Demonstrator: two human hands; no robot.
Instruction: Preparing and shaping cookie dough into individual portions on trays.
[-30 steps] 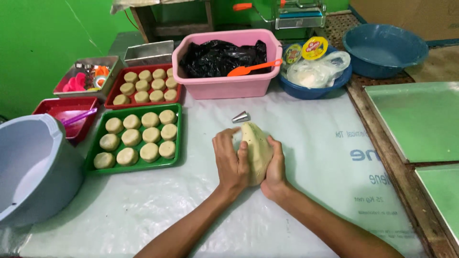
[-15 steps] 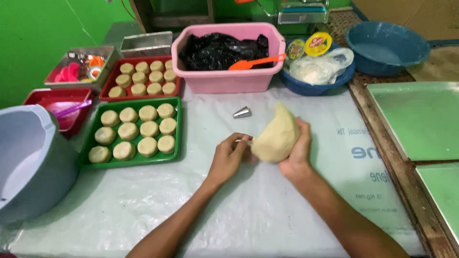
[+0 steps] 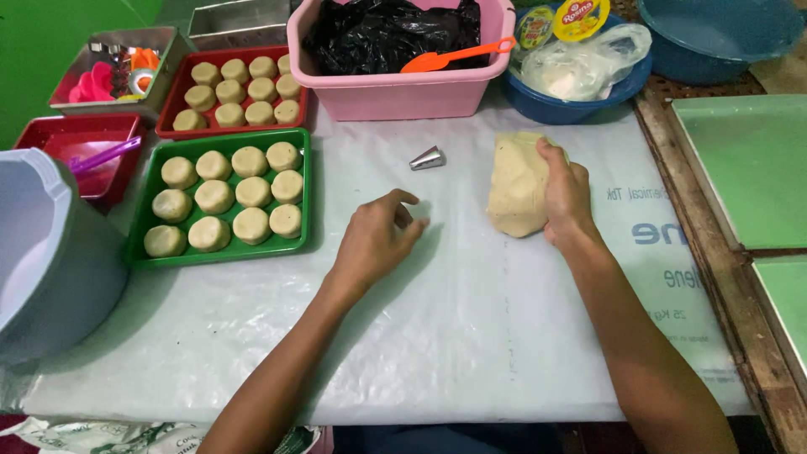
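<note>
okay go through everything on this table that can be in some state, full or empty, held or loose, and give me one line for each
Pale dough lump: gripped by the right hand, resting on the white plastic sheet.
Left hand: empty, fingers curled, resting on the sheet.
Small metal piping cone: lying on its side, untouched.
Green tray: nearly full of dough rounds.
Red tray: holding dough rounds.
Pink tub: holding a black bag and an orange spatula.

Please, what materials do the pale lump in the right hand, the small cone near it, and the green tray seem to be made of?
The pale beige lump under the right hand looks like soft dough: matte, dented, irregular. The small silver cone seems to be polished metal, since it shines with bright reflections. The green rectangular tray holding round dough pieces is probably plastic: even colour, soft sheen, moulded rim, though coated metal is possible.
</note>
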